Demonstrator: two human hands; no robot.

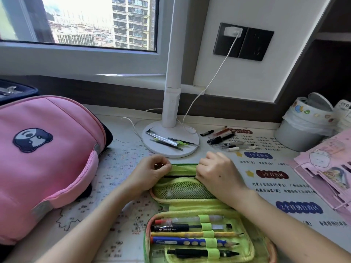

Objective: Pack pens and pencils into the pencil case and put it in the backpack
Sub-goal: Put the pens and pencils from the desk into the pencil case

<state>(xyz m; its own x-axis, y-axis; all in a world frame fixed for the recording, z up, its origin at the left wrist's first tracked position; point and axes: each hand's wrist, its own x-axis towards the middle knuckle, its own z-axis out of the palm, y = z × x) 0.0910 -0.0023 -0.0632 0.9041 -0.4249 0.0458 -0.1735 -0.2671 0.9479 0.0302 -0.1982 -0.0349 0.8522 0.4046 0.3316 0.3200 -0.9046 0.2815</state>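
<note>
1. Green fabric with a salmon-pink edge makes up the pencil case (199,205), which lies folded open on the surface (117,177) in front of the person, right of the backpack.
2. Its near half holds five pens and pencils (193,236) lying side by side under green elastic loops; the middle flap carries a mesh pocket (183,188).
3. The left hand (152,170) pinches the far flap's top edge at its left end, fingers curled closed on the fabric.
4. The right hand (216,171) clamps the same edge at its right end, fingers folded over it.
5. A pink backpack (43,158) with a dark dog-face patch lies flat at the left, just beside the case.
6. Beyond the case stands a white lamp base (171,143) with several loose pens (167,140) on it.
7. To its right more loose pens (226,140) lie scattered on the printed mat.
8. A grey bin (302,128) and pink paper items (326,171) sit at the far right.
</note>
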